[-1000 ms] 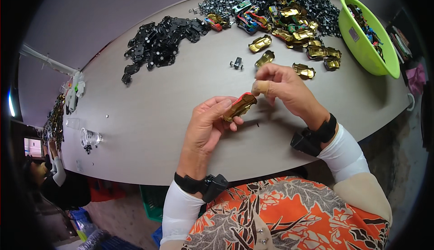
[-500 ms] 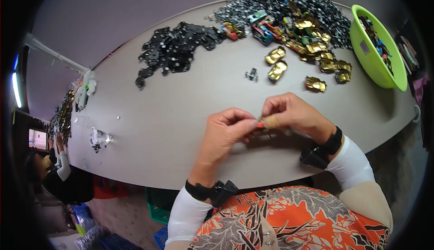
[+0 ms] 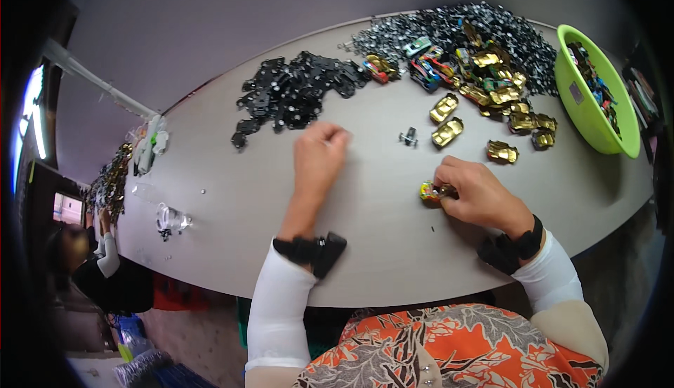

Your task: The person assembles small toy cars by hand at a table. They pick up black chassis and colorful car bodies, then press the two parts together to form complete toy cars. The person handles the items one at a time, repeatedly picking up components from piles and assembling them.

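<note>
My right hand has its fingers closed round a small toy car, yellow-green and red at the end that shows, low over the table. The rest of that car is hidden by my fingers. My left hand is near the heap of black toy car bases, on its near side. Its fingers look bent but are blurred, and whether anything is in them cannot be made out. Between the hands and the far heaps lies a small dark part with silvery ends. Gold toy cars lie beyond my right hand.
A big heap of small black and silvery parts lines the far edge, with mixed toy cars before it. At right stands a lime-green basin of toy cars. A clear container stands at left. Another person works at far left.
My hands have parted. The left has moved up and left toward the black heap; the right has moved right with the toy car. The whole view has shifted slightly.
</note>
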A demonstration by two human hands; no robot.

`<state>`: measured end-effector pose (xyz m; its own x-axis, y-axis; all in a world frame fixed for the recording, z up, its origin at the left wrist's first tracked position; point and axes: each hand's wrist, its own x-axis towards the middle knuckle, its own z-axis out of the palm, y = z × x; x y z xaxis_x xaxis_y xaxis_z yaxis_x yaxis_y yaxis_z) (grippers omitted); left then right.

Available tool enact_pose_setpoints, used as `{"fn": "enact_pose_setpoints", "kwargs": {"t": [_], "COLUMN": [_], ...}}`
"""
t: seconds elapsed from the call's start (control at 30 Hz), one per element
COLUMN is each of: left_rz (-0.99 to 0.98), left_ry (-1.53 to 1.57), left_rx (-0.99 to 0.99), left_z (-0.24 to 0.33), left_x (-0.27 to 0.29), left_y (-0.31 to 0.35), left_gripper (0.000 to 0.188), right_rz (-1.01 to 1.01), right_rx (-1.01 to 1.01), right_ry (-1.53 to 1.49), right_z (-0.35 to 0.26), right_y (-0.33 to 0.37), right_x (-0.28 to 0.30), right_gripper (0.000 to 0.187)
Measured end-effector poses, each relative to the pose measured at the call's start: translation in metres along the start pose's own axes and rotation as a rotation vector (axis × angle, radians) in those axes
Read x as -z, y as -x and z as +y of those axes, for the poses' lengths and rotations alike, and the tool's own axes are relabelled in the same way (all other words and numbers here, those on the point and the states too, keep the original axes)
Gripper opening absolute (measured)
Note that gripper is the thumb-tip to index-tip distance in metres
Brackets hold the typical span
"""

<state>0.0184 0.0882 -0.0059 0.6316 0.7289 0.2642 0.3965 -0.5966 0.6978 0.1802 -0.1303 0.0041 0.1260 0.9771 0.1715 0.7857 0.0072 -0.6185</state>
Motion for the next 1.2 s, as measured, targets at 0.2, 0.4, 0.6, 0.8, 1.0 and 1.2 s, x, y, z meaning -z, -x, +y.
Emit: {"fn": "enact_pose_setpoints", "kwargs": {"t": [0.2, 0.4, 0.6, 0.8, 1.0, 1.2], "left_rz": [0.21, -0.061, -0.268, 0.337, 0.022, -0.229], "left_ry": [-0.356, -0.452, -0.341, -0.369, -0.327, -0.47], "left_rx": [-0.069, -0.2, -0.15, -0.059, 0.035, 0.145], "left_z": [-0.057, -0.014, 0.025, -0.08, -0.127, -0.025], "left_x": [0.013, -0.015, 0.013, 0.078, 0.074, 0.07], "left_y": [-0.066, -0.015, 0.027, -0.047, -0.068, -0.092], "left_gripper": [0.054, 0.045, 0.044, 0.044, 0.054, 0.044], "right_rz": [-0.043, 0.003, -0.025, 0.008, 0.021, 0.025], "right_rx": [-0.03, 0.001, -0.019, -0.032, -0.026, -0.065], "right_ry": [0.033, 0.017, 0.042, -0.021, -0.073, -0.102], "right_z": [-0.007, -0.003, -0.006, -0.006, -0.001, 0.006], "right_y": [0.002, 0.004, 0.002, 0.0, -0.005, -0.004], "right_x": [0.001, -0.001, 0.002, 0.0, -0.005, -0.001], "right_gripper": [0.014, 0.015, 0.012, 0.013, 0.016, 0.016]}}
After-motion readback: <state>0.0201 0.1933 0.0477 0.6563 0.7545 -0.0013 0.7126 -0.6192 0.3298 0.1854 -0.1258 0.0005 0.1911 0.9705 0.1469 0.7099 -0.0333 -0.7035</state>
